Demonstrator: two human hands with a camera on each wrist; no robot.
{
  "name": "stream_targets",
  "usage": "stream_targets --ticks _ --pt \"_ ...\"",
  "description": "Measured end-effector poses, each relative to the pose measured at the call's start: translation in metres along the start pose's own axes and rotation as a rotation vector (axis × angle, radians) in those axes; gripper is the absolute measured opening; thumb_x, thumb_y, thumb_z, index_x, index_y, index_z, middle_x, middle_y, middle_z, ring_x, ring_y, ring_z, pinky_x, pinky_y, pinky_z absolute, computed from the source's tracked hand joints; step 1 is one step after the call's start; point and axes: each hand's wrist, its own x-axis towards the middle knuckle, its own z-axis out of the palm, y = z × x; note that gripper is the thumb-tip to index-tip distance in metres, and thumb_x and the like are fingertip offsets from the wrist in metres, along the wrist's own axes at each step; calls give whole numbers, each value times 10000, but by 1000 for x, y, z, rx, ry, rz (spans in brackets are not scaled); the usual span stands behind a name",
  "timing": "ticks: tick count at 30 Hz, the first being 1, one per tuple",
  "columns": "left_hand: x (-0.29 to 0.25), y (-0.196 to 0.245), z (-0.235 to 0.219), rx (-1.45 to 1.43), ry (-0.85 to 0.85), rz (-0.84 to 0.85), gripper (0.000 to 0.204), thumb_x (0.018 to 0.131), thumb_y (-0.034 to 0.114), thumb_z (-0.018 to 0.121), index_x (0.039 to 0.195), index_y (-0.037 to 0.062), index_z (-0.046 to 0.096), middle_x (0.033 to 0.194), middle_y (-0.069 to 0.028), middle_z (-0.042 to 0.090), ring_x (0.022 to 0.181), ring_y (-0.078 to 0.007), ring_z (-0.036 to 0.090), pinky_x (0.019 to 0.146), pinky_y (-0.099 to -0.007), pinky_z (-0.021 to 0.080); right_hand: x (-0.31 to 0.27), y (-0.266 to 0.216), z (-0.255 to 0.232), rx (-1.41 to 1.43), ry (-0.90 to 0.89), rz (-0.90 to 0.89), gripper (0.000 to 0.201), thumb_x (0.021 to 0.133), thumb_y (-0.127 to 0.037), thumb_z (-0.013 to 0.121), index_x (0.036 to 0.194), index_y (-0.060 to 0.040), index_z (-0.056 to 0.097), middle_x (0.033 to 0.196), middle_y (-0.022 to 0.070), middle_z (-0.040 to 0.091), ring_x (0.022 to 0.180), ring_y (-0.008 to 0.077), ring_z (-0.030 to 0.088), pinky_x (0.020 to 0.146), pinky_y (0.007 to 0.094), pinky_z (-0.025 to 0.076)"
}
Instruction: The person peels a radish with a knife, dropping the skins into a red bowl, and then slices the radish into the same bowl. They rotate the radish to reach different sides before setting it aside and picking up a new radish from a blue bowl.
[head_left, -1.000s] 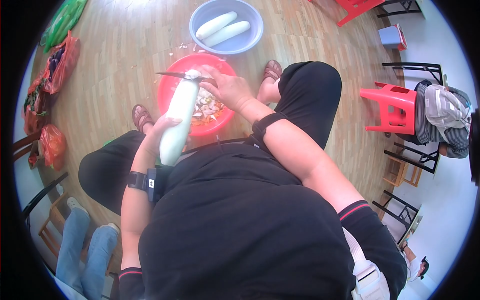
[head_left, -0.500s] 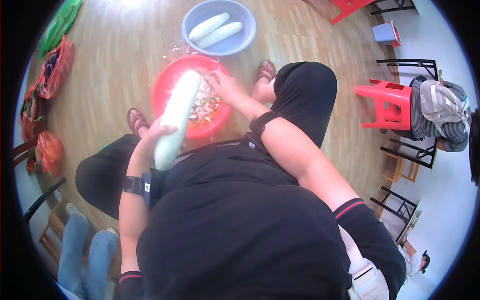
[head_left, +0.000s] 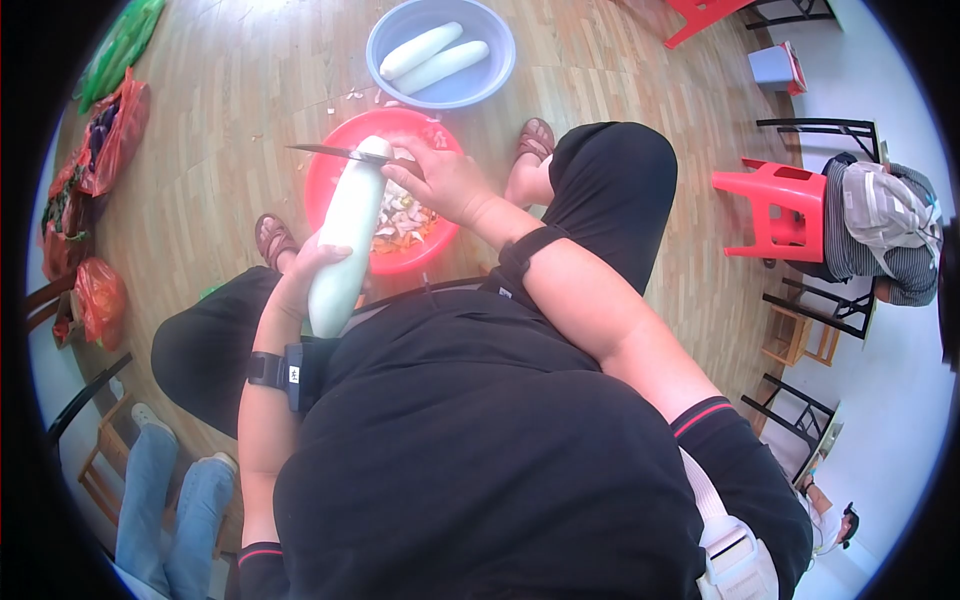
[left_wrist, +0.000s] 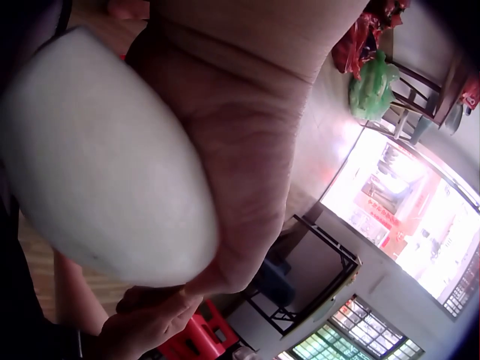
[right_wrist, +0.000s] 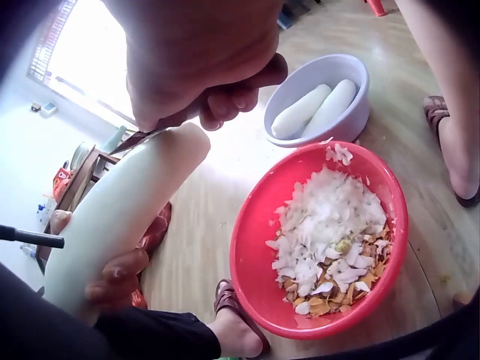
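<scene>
A long white radish [head_left: 345, 240] slants upward in the left hand [head_left: 312, 272], whose fingers and thumb grip its lower part. The right hand [head_left: 445, 180] holds a knife [head_left: 335, 152], its blade lying across the radish's upper end. In the right wrist view the blade [right_wrist: 133, 141] touches the radish [right_wrist: 124, 202] near its tip, with the right hand [right_wrist: 202, 67] curled above. Below and beside the radish stands a red basin [right_wrist: 397, 247] with white peelings [right_wrist: 330, 210] and orange-brown scraps. The left wrist view shows the radish [left_wrist: 105, 165] against the left palm [left_wrist: 240, 150].
A blue-grey basin [head_left: 508, 60] with two white radishes [head_left: 440, 66] stands beyond the red basin. Plastic bags [head_left: 118, 135] lie at the left. Red stools [head_left: 775, 210], a seated person with a backpack [head_left: 880, 210] and black table frames are at the right. White bits lie on the floor.
The knife has turned from an edge-on, barely visible pose half a second ago to lie across the radish's top. The white scrap at the blade a second ago is gone from there.
</scene>
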Motion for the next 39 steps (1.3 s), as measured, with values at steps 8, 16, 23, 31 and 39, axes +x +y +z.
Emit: stream_targets --ticks 8,16,23,31,39 --pt "0 -2 0 -46 -11 -39 612 790 286 639 1266 -33 422 892 -156 598 706 -254 651 622 -362 560 2 10 4 -134 93 -71 526 918 -539 527 1242 -125 568 1111 148 673 955 316 671 777 438 538" --pt "-2 2 7 71 -16 26 745 708 332 694 1284 -48 412 862 -166 607 648 -251 664 612 -367 595 5 16 -3 -14 99 214 552 943 -530 478 1294 -105 511 1161 129 662 1034 322 647 881 460 504" --pt "0 -2 3 105 33 27 767 698 348 704 1287 -45 408 883 -147 590 649 -241 665 614 -357 595 1 -7 -7 15 94 -35 539 930 -524 515 1255 -94 542 1098 137 678 975 302 665 779 435 538" --pt "-1 -1 1 135 23 6 719 752 269 678 1347 -16 391 1013 -130 576 820 -209 627 661 -311 549 1 -3 -10 -130 94 -50 508 919 -522 529 1217 -113 568 1026 155 688 918 306 678 722 428 546" --pt "1 -1 1 198 28 116 753 692 334 702 1275 -48 419 907 -149 594 709 -236 662 646 -346 587 6 25 -3 88 61 280 582 954 -544 453 1286 -71 528 1147 157 664 1068 339 627 897 449 493"
